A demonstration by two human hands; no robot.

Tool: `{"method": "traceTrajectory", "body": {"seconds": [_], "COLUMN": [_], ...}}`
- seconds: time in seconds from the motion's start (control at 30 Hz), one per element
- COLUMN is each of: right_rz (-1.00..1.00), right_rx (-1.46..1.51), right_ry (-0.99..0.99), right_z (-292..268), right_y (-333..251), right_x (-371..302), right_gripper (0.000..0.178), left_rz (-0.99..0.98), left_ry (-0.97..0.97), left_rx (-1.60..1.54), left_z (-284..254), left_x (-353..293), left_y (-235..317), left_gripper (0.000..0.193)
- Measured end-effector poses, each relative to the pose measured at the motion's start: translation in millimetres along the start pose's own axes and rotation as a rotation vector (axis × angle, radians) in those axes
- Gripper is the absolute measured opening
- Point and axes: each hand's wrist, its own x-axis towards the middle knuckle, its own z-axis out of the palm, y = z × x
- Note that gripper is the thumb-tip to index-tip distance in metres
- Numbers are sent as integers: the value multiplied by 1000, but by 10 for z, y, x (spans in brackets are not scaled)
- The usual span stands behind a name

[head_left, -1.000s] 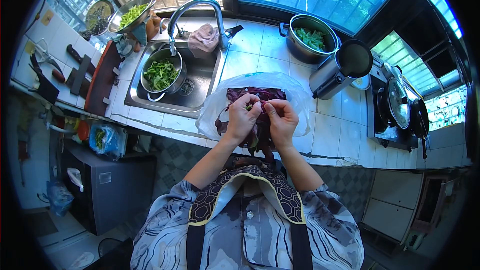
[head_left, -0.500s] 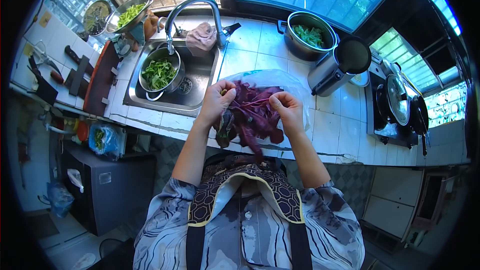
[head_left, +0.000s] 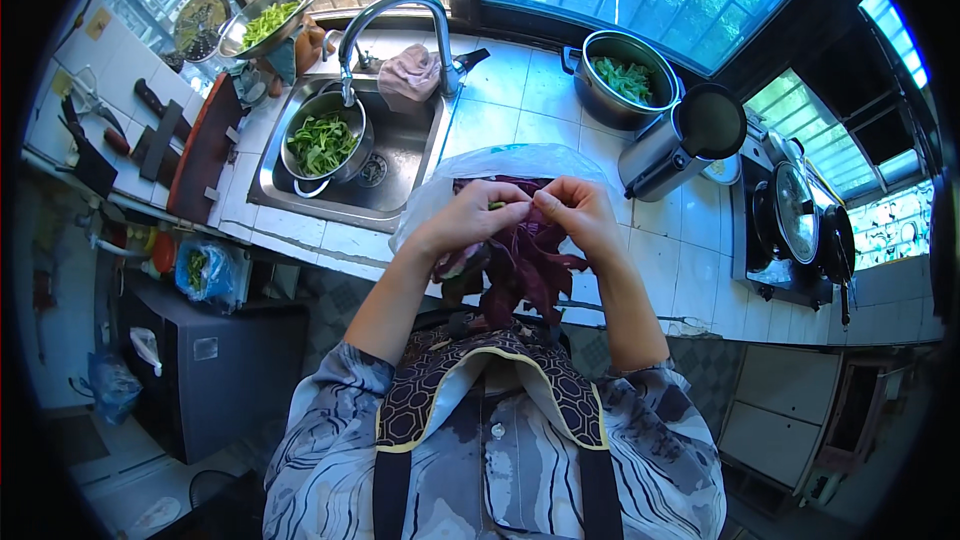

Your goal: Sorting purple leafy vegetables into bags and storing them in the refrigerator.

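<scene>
Over the counter's front edge, my left hand (head_left: 478,216) is closed round a bunch of purple leafy greens (head_left: 515,280), whose leaves hang below my fingers. A little green shows at its fingertips. My right hand (head_left: 582,215) meets it from the other side, thumb and forefinger pinched on the same purple greens; the exact stem is too small to make out. Just beyond both hands lies a clear plastic bag (head_left: 545,157) on the tiles, with more purple leaves partly hidden behind my fingers.
Left of my hands, a metal pot of green leaves (head_left: 322,145) stands in the steel sink (head_left: 405,175) under the tap (head_left: 395,0). A two-handled pot (head_left: 625,80), a steel kettle (head_left: 665,155) and a stove (head_left: 785,230) stand to the right. Knives (head_left: 160,125) hang at the left.
My hands have come together from apart, the right moving left toward the left hand. The purple greens have swung into a hanging bunch beneath them, uncovering more of the bag.
</scene>
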Motion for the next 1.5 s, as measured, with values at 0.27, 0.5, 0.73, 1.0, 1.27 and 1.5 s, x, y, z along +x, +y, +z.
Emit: {"method": "traceTrajectory", "body": {"seconds": [0.27, 0.5, 0.73, 1.0, 1.27, 1.5], "right_rz": [54, -191, -218, -473, -978, -533], "right_rx": [-166, 42, 186, -141, -392, -378], "right_ry": [-19, 129, 149, 305, 439, 488], "right_z": [28, 197, 194, 372, 753, 809], "right_y": [18, 89, 260, 334, 416, 793], "right_x": [15, -43, 26, -117, -712, -236], "right_gripper": [21, 15, 17, 17, 11, 9], "left_rz": [55, 30, 19, -75, -295, -102], "left_ry": [22, 387, 107, 70, 412, 587], "left_rx": [96, -3, -243, -342, -275, -595], "left_z": [44, -39, 46, 51, -25, -307], "left_x": [7, 83, -31, -133, -749, -1394], "left_y": [-137, -296, -316, -456, -761, -625], "left_gripper": [21, 19, 25, 22, 18, 16]}}
